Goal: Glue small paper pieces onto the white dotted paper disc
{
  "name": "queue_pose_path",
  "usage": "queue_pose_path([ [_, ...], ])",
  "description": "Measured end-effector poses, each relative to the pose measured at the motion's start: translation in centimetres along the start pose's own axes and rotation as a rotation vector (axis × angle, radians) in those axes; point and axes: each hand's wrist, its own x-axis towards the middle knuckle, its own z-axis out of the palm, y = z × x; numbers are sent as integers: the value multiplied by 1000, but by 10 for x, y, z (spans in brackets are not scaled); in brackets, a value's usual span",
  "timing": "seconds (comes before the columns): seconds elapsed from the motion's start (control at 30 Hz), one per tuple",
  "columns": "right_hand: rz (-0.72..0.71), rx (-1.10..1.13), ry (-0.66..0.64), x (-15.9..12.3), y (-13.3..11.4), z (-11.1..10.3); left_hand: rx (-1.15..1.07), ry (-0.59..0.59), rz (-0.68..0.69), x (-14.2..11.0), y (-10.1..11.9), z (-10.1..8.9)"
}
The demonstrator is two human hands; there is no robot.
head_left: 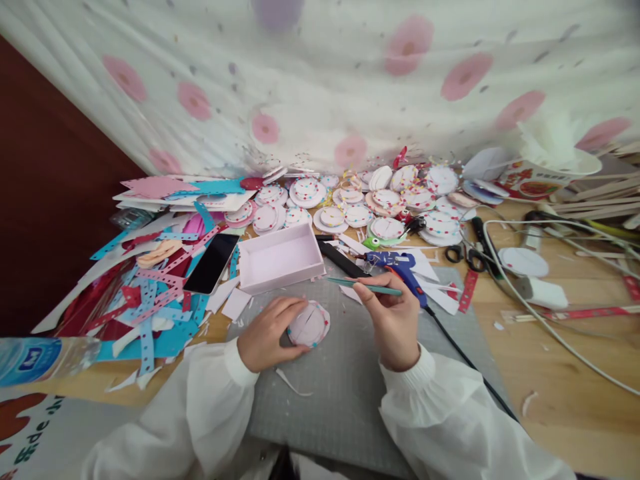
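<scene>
My left hand [273, 333] curls its fingers and thumb around the edge of a small round paper disc [309, 324]. The disc is white, rimmed with red and blue beads, and rests on the grey cutting mat [340, 393]. In my right hand [395, 319] is a slim teal pair of tweezers [380, 289], pinched between thumb and fingers, its tip pointing left above the mat. Just beyond my hands stands an open white paper box [280, 260]. A blue glue gun [407, 267] lies past my right hand.
Several similar beaded discs [305, 192] are piled along the curtain. Punched paper strips [150, 300] and a phone [212, 264] lie to the left, near a water bottle [45, 360]. Scissors [465, 257], a white cable [530, 310] and a paper tub [537, 177] occupy the right.
</scene>
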Motion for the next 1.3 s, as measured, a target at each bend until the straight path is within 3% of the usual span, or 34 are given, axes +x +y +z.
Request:
queue_pose_path([
  [0.27, -1, 16, 14, 1, -3, -1, -39, -14, -4, -1, -4, 3],
  [0.47, -70, 0, 0, -6, 1, 0, -217, -123, -58, 6, -7, -19],
  [0.57, -229, -40, -23, -12, 1, 2, -412, 23, -46, 16, -1, -29],
  [0.63, -406, -124, -67, -16, 0, 2, -575, 168, -120, 25, 9, -32],
  [0.77, -773, -356, -265, -18, -3, -4, -773, 177, -250, 41, 35, -25],
  [0.87, -950, -512, -339, -15, 0, -10, -836, 214, -309, 48, 50, -16],
  [1.0, -999, -586, -406, -13, 11, -12, -950, 320, -445, 52, 55, -7],
  [1.13, -949, -576, -563, -12, 10, -5, -960, 413, -482, 53, 40, -5],
  [1.2, -912, -590, -455, -8, 3, -5, -935, 470, -455, 52, 29, -7],
  [1.3, -772, -735, 43, 8, -4, -17, -921, 489, -380, 48, 11, -7],
])
